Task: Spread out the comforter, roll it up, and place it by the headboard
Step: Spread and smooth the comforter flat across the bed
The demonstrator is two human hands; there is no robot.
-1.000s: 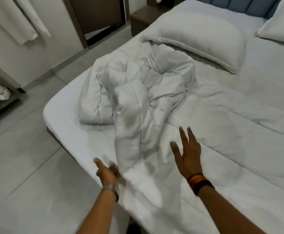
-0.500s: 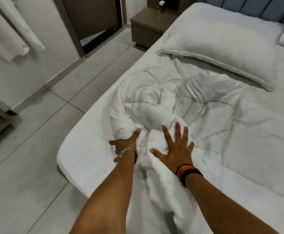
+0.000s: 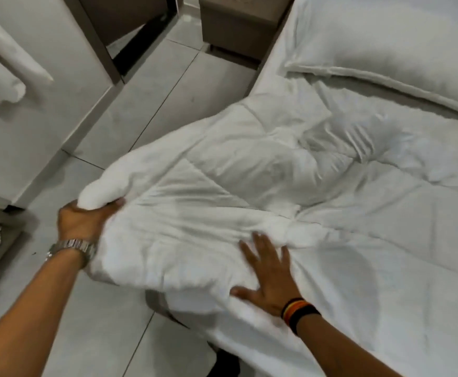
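Observation:
A white quilted comforter (image 3: pixel 263 170) lies across the bed, partly unfolded, its near corner hanging past the mattress edge over the floor. My left hand (image 3: pixel 82 219), with a metal watch on the wrist, is shut on that puffy corner at the left. My right hand (image 3: pixel 270 276), with coloured bands on the wrist, lies flat on the comforter with its fingers spread, nearer the bed's front edge. A wrinkled ridge of fabric runs between the two hands. The headboard is out of view.
A white pillow (image 3: pixel 385 47) lies at the head of the bed, beyond the comforter. A brown nightstand (image 3: pixel 238 25) stands beside the bed at the top. Grey tiled floor (image 3: pixel 146 104) runs along the left, with a cabinet wall (image 3: pixel 45 85) and white cloth at far left.
My left hand has taken hold of the comforter's corner and pulled it left, off the bed's edge. The bunched heap has opened into a flatter sheet. My right hand stays pressed flat on it.

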